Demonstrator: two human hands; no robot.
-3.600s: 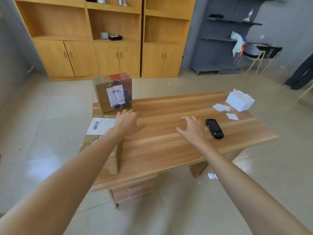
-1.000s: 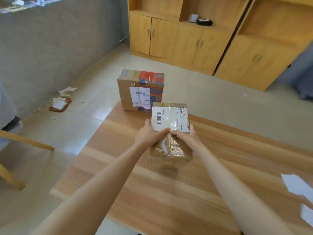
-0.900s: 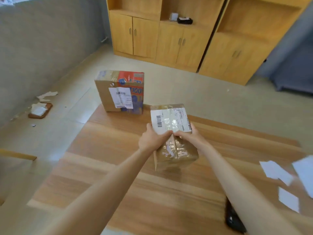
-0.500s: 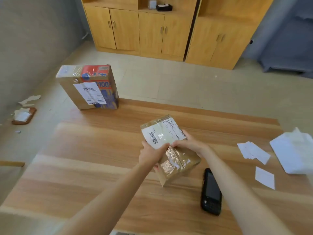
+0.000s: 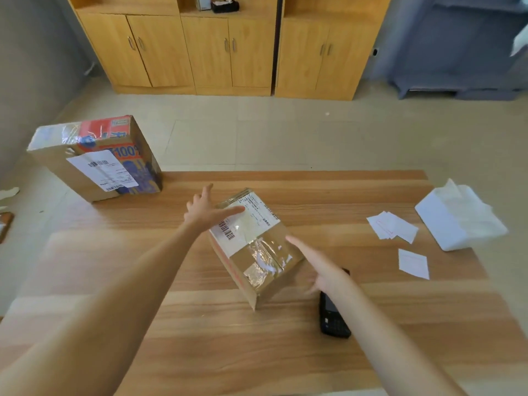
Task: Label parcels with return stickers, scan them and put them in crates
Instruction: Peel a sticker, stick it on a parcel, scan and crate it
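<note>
Set down, glossy taped cardboard parcel [image 5: 257, 247] released; left hand [image 5: 204, 210], right hand [image 5: 320, 267] splayed.

Wooden table [image 5: 200, 338]: 2 parcels, scanner, stickers.

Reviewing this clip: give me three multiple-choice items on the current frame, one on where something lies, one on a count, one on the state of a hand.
1. Where does the black handheld scanner lie?
A. On the floor
B. On the table, partly under the right forearm
C. On top of the large box

2. How many cardboard parcels stand on the wooden table?
A. Two
B. Four
C. None

3. What is the left hand doing?
A. Holding the scanner
B. Clenched in a fist
C. Fingers straight, touching the label on the small parcel

Answers: 1 B, the scanner sits beside the small parcel under the arm. 2 A, the small parcel and the large printed box. 3 C, its fingers lie flat on the white label.
</note>
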